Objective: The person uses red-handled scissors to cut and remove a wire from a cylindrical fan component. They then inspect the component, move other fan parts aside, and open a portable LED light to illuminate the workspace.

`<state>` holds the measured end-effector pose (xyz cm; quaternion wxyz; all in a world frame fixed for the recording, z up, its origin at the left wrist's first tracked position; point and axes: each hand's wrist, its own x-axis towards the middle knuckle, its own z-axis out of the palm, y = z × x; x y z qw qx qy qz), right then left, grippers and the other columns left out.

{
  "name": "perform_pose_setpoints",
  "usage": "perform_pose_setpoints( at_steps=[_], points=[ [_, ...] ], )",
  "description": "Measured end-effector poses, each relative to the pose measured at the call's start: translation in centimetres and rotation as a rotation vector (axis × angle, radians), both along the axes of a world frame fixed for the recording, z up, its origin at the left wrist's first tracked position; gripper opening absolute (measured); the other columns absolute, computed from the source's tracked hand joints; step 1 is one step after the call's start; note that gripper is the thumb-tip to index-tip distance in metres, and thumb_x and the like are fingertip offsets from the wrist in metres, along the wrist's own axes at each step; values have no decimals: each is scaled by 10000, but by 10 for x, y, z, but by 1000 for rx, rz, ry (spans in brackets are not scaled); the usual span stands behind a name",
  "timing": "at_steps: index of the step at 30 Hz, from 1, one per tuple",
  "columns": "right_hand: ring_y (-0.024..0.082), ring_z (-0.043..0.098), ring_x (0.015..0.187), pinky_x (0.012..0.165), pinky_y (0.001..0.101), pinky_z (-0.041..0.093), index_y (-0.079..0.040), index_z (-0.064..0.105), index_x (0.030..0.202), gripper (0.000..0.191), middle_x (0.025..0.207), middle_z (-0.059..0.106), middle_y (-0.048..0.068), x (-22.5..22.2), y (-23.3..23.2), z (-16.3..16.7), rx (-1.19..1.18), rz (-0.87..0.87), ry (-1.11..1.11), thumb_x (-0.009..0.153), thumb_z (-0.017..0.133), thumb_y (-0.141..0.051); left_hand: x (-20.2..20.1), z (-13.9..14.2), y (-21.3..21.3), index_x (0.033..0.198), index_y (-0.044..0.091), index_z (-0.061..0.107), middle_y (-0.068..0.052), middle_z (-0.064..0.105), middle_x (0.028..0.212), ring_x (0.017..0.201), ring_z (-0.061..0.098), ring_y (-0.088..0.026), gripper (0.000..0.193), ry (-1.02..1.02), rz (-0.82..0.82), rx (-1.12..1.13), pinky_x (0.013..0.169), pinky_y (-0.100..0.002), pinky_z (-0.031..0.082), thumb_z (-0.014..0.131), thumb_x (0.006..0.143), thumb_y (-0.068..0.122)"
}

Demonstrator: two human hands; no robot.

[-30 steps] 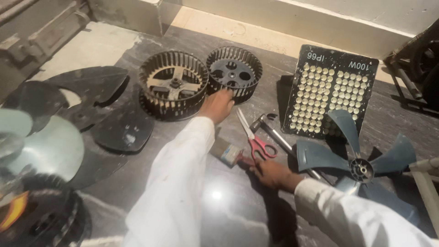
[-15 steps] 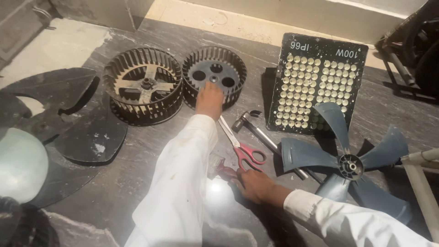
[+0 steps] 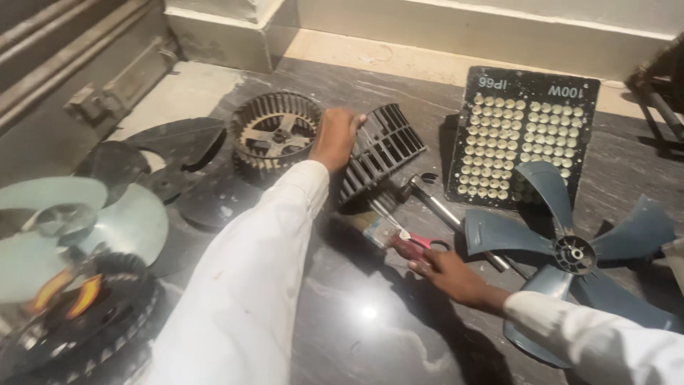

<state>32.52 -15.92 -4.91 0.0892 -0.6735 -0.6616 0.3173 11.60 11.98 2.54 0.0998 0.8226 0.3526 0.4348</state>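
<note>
— Hands first: what is each one doing?

— The left hand [image 3: 335, 137] is clenched over the rim of a black blower wheel [image 3: 381, 151], gripping it at its upper left edge. The wheel is tipped up on its side, slats facing the camera, its lower edge down on the dark marble floor [image 3: 342, 314].

— And the right hand [image 3: 445, 271]?

— It lies lower, near the middle of the floor, fingers resting on the red handles of a pair of scissors [image 3: 413, 246]. I cannot tell whether it actually grips them or only touches them.

— So where is the wheel relative to both hands?

— It is right in the left hand, and well above the right hand, with a paintbrush [image 3: 370, 224] and the scissors lying between.

— What surrounds it?

— Just left of it, touching the left wrist area, sits a second blower wheel [image 3: 274, 135], lying flat. To the right, a metal wrench [image 3: 445, 210] lies near a square LED lamp panel [image 3: 524, 135]. A grey five-bladed fan [image 3: 573, 253] lies beside the right sleeve. Flat dark fan blades [image 3: 178, 150] and a pale fan [image 3: 85, 221] lie far left.
</note>
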Motion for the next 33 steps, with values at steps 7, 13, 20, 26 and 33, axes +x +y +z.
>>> perform_pose_setpoints(
  at_steps=[7, 13, 20, 26, 33],
  points=[
    [186, 542, 583, 570, 370, 467, -136, 708, 1213, 479, 626, 635, 69, 4, -36, 58, 205, -135, 59, 857, 675, -455, -76, 12, -25, 820, -56, 699, -300, 678, 834, 800, 667, -476, 394, -29, 188, -145, 763, -561, 495, 564, 1027, 251],
    [209, 614, 683, 543, 378, 495, 37, 441, 1254, 288, 978, 628, 155, -3, 14, 127, 720, -337, 550, 1128, 447, -222, -108, 29, -40, 836, -12, 733, -282, 702, 853, 814, 685, -468, 518, 50, 317, -212, 789, -565, 512, 430, 1068, 338],
    [226, 569, 662, 627, 394, 488, 6, 581, 1004, 392, 766, 570, 116, -71, 50, 86, 759, -19, 7, 1086, 339, -291, -98, 6, -59, 808, 7, 741, -251, 717, 830, 767, 724, -396, 579, 157, 421, -403, 787, -521, 556, 390, 1091, 370],
    [120, 430, 484, 414, 302, 342, -44, 508, 851, 526, 637, 472, 6, -86, 50, 116, 300, -283, 706, 1115, 380, -480, -104, 7, -48, 784, 18, 701, -225, 735, 801, 717, 733, -357, 536, -6, 527, -476, 705, -506, 568, 392, 1070, 349],
    [109, 426, 460, 385, 305, 402, -104, 450, 999, 315, 652, 451, -2, -77, 47, 157, 704, -188, 715, 1092, 470, -405, -108, 44, -45, 759, 37, 750, -235, 723, 811, 782, 714, -412, 559, -70, 587, -282, 760, -555, 509, 399, 1063, 348]
  ],
)
